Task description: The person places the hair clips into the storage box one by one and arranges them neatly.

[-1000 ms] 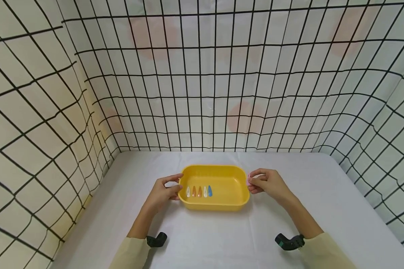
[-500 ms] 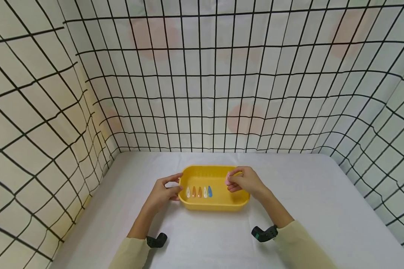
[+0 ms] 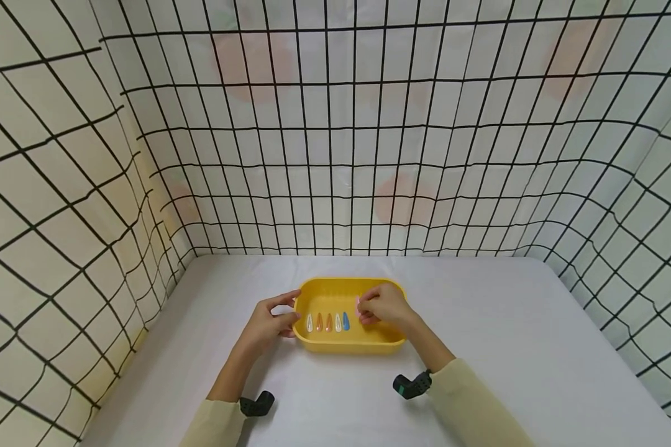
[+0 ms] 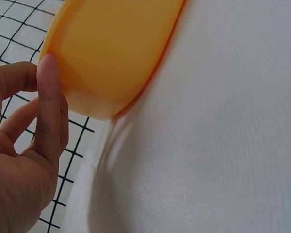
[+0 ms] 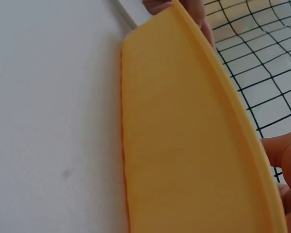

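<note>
A yellow plastic tray [image 3: 349, 349] stands on the white table, with a row of snap hair clips at its left: a white clip [image 3: 310, 323], two orange clips [image 3: 319, 321], another white clip [image 3: 338, 322] and a blue clip [image 3: 346, 321]. My left hand [image 3: 265, 324] grips the tray's left end, its thumb and fingers at the rim. Inside the tray, right of the blue clip, my right hand [image 3: 388, 304] pinches a pink hair clip [image 3: 358, 305], largely covered by the fingers. In the right wrist view the tray wall [image 5: 184, 136] hides the clips.
Behind the white-covered table [image 3: 464, 292] rises a white backdrop with a black grid [image 3: 335, 143], which also runs along both sides. A dark camera band [image 3: 412, 385] sits on the right wrist, another [image 3: 257, 405] on the left.
My right hand has moved left with the pink hair clip, from beyond the tray's right rim to inside the tray near the blue clip. The left hand stays at the tray's left end.
</note>
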### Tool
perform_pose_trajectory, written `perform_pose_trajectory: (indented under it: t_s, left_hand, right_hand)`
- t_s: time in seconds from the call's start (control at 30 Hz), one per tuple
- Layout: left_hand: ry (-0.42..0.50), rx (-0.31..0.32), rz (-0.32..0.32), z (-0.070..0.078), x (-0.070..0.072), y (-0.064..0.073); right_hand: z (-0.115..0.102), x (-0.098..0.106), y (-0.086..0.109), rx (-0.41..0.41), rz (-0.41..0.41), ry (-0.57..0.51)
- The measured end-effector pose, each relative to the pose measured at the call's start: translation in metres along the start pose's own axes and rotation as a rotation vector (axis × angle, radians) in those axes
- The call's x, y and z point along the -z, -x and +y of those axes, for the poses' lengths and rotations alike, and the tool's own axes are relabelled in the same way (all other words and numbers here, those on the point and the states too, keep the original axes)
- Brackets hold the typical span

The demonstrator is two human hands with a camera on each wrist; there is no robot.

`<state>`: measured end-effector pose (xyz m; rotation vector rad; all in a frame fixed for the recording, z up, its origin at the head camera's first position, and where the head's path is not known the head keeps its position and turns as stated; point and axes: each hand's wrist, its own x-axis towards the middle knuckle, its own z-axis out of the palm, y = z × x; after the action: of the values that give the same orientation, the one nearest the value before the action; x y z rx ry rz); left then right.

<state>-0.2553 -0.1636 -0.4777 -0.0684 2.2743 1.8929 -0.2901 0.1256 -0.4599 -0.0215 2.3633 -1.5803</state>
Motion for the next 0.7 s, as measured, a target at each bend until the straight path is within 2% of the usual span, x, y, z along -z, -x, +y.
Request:
perform_pose_trajectory:
  t_s: [0.2, 0.43, 0.7]
  left_hand:
    - [0.002, 0.000, -0.007, -0.002, 0.003, 0.001]
    - [0.006, 0.016, 0.004, -0.004, 0.004, 0.002]
    - [0.000, 0.006, -0.003, -0.003, 0.003, 0.001]
  right_hand:
    - [0.005, -0.011, -0.002, -0.058, 0.018, 0.066]
    - [0.005, -0.017, 0.004, -0.092, -0.079, 0.143]
    - [0.005, -0.021, 0.003, -0.107, -0.065, 0.167]
